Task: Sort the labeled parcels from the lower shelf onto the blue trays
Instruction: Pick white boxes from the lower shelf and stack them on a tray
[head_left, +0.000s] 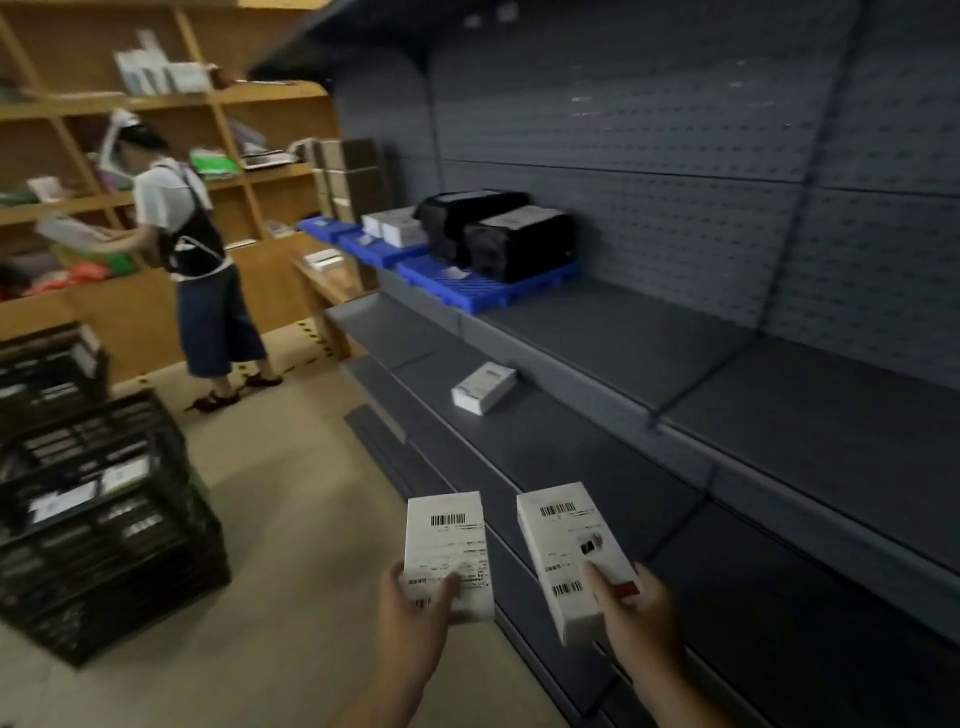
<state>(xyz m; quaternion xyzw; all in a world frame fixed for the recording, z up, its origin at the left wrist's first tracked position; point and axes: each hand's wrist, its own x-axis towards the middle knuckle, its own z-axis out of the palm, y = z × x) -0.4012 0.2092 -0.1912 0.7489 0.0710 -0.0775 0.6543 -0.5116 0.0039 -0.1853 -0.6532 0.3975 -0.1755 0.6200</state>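
Observation:
My left hand (415, 608) grips a white labeled parcel (447, 540) by its lower end, barcode label facing up. A second white labeled parcel (566, 545) with a red corner is held in my right hand (639, 618), thumb on its face. Both sit low in the view, in front of the grey shelving. Another white parcel (484, 387) lies alone on the lower shelf (545, 447). On the upper shelf stand three blue trays: the nearest (457, 291) carries black parcels (519, 241), the middle one (371, 249) carries white boxes (397, 226), and the farthest (324, 228) is partly hidden.
Stacked black crates (98, 499) stand on the floor at left. Another person (192, 249) works at wooden shelving (249, 104) farther back. The beige floor (291, 519) runs between crates and the grey shelves. A perforated back panel (675, 130) backs the shelf unit.

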